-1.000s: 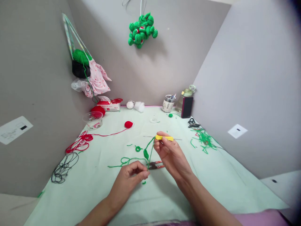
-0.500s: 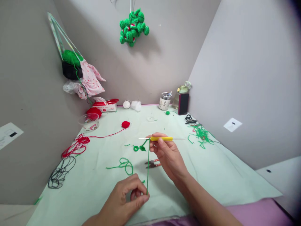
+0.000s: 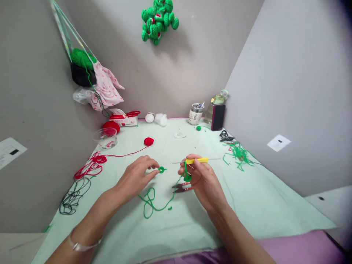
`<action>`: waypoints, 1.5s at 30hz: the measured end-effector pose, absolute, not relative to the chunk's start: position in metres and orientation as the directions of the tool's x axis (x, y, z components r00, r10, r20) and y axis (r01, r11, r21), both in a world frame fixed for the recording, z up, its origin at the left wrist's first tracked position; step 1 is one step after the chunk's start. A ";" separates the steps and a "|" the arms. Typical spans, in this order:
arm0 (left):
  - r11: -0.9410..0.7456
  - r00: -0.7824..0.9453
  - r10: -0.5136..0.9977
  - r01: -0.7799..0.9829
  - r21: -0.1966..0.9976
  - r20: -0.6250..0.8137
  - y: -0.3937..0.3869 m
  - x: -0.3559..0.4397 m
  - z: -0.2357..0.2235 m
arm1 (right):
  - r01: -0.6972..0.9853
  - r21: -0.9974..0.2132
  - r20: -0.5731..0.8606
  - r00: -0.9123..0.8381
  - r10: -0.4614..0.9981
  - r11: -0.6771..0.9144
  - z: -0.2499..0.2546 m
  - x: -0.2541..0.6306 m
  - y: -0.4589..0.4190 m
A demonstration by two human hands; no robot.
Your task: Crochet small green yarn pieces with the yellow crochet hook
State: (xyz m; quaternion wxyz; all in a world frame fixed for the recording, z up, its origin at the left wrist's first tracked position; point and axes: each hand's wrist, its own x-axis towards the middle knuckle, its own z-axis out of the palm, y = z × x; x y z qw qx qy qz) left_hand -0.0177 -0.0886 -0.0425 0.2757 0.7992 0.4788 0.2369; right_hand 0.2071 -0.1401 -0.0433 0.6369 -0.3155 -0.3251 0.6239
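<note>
My right hand (image 3: 202, 181) is closed on a yellow-handled crochet hook (image 3: 196, 160), held level over the pale green table cover (image 3: 247, 205). A small green crochet piece (image 3: 187, 177) hangs at its fingers, and green yarn (image 3: 154, 201) trails from it in loose loops on the cover. My left hand (image 3: 136, 178) reaches forward, its fingertips pinching or touching a small green crochet ring (image 3: 161, 169) that lies on the cover. Small red-handled scissors (image 3: 181, 188) lie just below and between the hands.
Red yarn (image 3: 92, 167) and black yarn (image 3: 73, 196) lie tangled at the left. A red ball (image 3: 149, 141), a clear cup (image 3: 106, 138), a jar (image 3: 195, 114), a bottle with a phone (image 3: 218, 114) and green scraps (image 3: 238, 154) ring the work area. Green crochet balls (image 3: 157, 20) hang on the wall.
My left hand let go of the taut green yarn near the front edge and moved forward to the small green ring. The yarn fell slack on the cover. The right hand stayed about in place.
</note>
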 end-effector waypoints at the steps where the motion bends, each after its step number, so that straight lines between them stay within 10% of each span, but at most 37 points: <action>1: -0.388 0.430 0.896 0.636 0.668 0.111 -0.081 -0.011 -0.050 | -0.589 -0.808 0.010 0.004 1.000 0.010 -0.045 0.207 -0.141; 11: -0.245 0.361 0.929 0.439 0.865 0.080 -0.071 0.009 -0.073 | -0.542 -0.835 0.014 0.150 0.989 0.094 -0.052 0.214 -0.141; 18: 0.045 0.382 0.923 -0.005 0.999 -0.039 -0.103 0.016 -0.049 | -0.509 -0.851 0.059 0.151 0.987 0.129 -0.050 0.208 -0.147; 22: 0.327 0.491 0.862 -0.352 0.877 -0.124 -0.117 0.028 -0.049 | -0.504 -0.863 0.050 -0.024 0.998 0.031 -0.053 0.204 -0.149; 45: 0.287 0.315 0.933 -0.362 0.887 -0.174 -0.125 0.032 -0.057 | -0.365 -0.903 0.103 0.324 0.940 0.225 -0.062 0.202 -0.143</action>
